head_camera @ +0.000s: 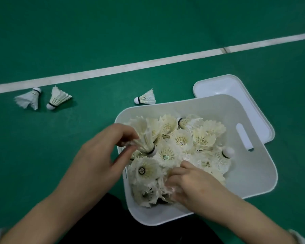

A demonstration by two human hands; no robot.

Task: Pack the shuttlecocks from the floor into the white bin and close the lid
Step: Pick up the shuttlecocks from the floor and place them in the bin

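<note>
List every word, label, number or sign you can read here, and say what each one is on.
No text here can be read.
Green round sticker inside a shuttlecock in the white bin: print too small and blurred.
Black round sticker inside another shuttlecock: blurred, unreadable.
The bin, lid and court line: no marking shows.

Badminton court: green sports floor (148, 32), white boundary line (148, 63), scattered shuttlecocks (145, 98).
</note>
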